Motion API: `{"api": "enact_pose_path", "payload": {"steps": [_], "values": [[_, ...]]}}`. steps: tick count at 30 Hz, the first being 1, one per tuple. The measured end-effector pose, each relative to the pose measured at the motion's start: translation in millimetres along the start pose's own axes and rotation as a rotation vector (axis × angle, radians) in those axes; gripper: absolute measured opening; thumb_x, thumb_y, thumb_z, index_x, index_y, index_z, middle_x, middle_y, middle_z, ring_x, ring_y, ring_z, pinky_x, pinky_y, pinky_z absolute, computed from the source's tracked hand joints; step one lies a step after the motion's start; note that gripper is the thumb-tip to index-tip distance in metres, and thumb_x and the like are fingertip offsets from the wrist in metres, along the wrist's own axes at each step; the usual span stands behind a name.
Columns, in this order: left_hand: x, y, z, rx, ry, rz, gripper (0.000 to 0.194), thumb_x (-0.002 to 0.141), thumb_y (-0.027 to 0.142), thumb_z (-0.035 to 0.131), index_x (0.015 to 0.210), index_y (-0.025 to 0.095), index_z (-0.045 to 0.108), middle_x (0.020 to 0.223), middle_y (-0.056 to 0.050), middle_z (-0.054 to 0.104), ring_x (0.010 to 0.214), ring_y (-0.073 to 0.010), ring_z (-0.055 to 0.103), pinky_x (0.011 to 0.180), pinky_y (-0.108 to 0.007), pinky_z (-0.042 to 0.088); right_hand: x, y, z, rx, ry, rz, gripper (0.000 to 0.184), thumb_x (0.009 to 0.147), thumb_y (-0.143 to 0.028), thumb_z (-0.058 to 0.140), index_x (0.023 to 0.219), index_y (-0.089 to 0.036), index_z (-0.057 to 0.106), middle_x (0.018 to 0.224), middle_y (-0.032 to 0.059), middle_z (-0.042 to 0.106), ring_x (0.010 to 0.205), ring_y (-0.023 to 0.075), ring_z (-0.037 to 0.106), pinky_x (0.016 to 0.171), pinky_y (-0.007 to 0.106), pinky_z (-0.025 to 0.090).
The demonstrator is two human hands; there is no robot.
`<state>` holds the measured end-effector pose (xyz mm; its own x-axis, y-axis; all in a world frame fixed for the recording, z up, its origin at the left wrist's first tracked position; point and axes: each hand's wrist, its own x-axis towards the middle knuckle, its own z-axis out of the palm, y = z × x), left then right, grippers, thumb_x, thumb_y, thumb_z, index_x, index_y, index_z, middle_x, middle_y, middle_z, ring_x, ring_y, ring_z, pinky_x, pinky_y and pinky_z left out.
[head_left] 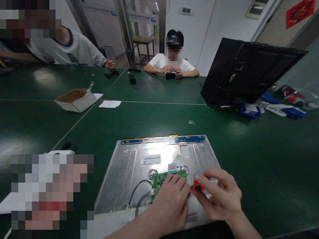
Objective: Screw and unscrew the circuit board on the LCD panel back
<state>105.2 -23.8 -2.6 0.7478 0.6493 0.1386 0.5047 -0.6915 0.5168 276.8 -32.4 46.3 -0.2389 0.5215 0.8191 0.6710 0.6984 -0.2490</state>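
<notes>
The metal back of a flat display panel [129, 159] lies before me, with a blue strip board [163, 141] along its far edge. On its near part sits a green circuit board [158, 181], partly covered by my left hand [173, 199]. That hand's fingers are curled together at the board's right side; whatever they pinch is hidden. My right hand [219, 196] is closed, thumb and fingers gripping a small orange-red and black tool [198, 186], its exact kind unclear. The tool's end is close to my left fingertips. Dark cables [139, 191] curve left from the board.
A black monitor housing [244, 71] stands at the right, beside a blue tray [250, 110] and bagged items. An open cardboard box [76, 99] and white paper [110, 104] are left of centre. Two people sit across the green table [159, 114]. A blurred-out patch covers the lower left.
</notes>
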Motion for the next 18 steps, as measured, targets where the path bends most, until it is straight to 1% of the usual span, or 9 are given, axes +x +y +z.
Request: {"api": "enact_pose_path", "payload": {"steps": [5,9,11,14,16,18], "values": [[0.8,-0.5,1.1,0.012,-0.013,-0.002,0.02,0.082,0.017,0.049,0.101,0.017,0.056,0.1,-0.01,0.058,0.096,-0.0279,0.049,0.091,-0.049,0.04,5.9,0.5,-0.1,0.032,-0.028,0.012,0.034,0.078,-0.01,0.052,0.111,-0.015,0.062,0.089,0.0081,0.067,0.076,0.0193,0.066,0.058,0.03,0.055],[0.5,0.1,0.0,0.02,-0.025,-0.01,0.015,0.081,0.018,0.051,0.094,0.017,0.056,0.096,-0.009,0.058,0.092,-0.0276,0.049,0.089,-0.048,0.041,6.5,1.9,3.3,0.134,-0.003,-0.018,0.039,0.076,-0.011,0.058,0.115,-0.015,0.056,0.086,0.008,0.07,0.075,0.0204,0.069,0.061,0.032,0.058],[0.4,0.3,-1.0,0.023,-0.026,-0.009,0.012,0.081,0.018,0.051,0.091,0.017,0.056,0.094,-0.009,0.057,0.091,-0.0275,0.049,0.087,-0.048,0.041,5.9,2.0,5.2,0.182,0.016,0.009,0.043,0.074,-0.008,0.061,0.115,-0.015,0.052,0.084,0.0078,0.071,0.072,0.0199,0.069,0.061,0.032,0.058],[0.5,0.3,-2.0,0.02,-0.028,-0.003,0.011,0.082,0.018,0.05,0.09,0.017,0.056,0.093,-0.009,0.057,0.09,-0.0272,0.049,0.087,-0.047,0.041,5.3,1.7,6.2,0.243,0.01,0.049,0.043,0.073,-0.006,0.059,0.114,-0.016,0.048,0.083,0.0079,0.071,0.068,0.0189,0.069,0.058,0.031,0.057],[0.9,0.2,-2.0,0.02,-0.034,-0.001,0.012,0.083,0.018,0.05,0.092,0.017,0.057,0.094,-0.009,0.057,0.091,-0.0273,0.049,0.087,-0.048,0.041,4.8,1.7,5.4,0.244,0.005,0.037,0.043,0.073,-0.007,0.057,0.114,-0.016,0.048,0.085,0.0089,0.071,0.07,0.0196,0.069,0.059,0.031,0.057],[1.3,0.2,-1.9,0.024,-0.039,-0.005,0.013,0.083,0.019,0.049,0.094,0.017,0.057,0.096,-0.009,0.057,0.092,-0.0275,0.049,0.088,-0.048,0.041,4.0,1.8,3.9,0.194,0.005,0.021,0.04,0.073,-0.008,0.057,0.112,-0.015,0.05,0.089,0.0097,0.071,0.075,0.0205,0.07,0.061,0.032,0.057]]}}
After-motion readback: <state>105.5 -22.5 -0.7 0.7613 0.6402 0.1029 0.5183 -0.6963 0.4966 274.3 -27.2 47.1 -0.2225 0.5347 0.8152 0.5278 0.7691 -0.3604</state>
